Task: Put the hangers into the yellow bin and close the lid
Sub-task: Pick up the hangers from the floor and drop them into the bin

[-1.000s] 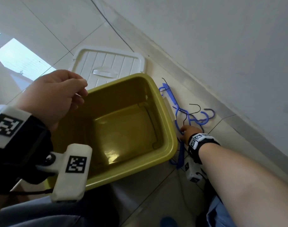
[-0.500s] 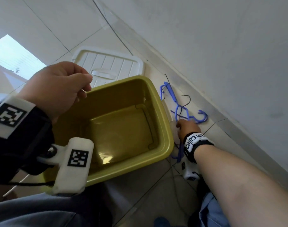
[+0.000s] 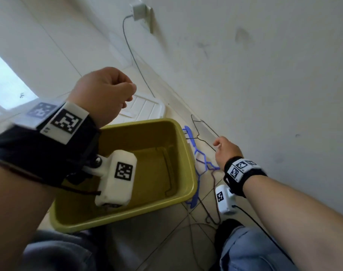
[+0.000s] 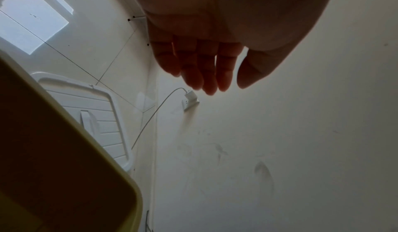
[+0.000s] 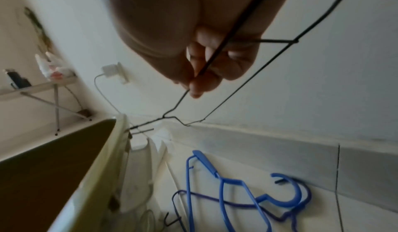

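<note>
The right hand (image 3: 226,151) is pinching a thin black wire hanger (image 5: 226,97), probably light and springy, by its straight wire beside the yellow bin (image 3: 184,165), while the left hand (image 3: 102,96) is hovering loosely curled and empty above it, with blue hangers (image 5: 237,191) lying on the floor below the right hand.

1 yellow bin (image 3: 186,184), 1 white lid (image 3: 147,108), 1 black wire hanger (image 5: 226,97) in right hand (image 3: 226,151), approx 2 blue hangers (image 5: 228,188) on floor, 1 purple (image 5: 277,217), 2 hands, left hand (image 3: 102,94) w/ nothing

The right hand (image 3: 227,151) pinches a black wire hanger (image 3: 204,132) beside the yellow bin (image 3: 186,153).
</note>
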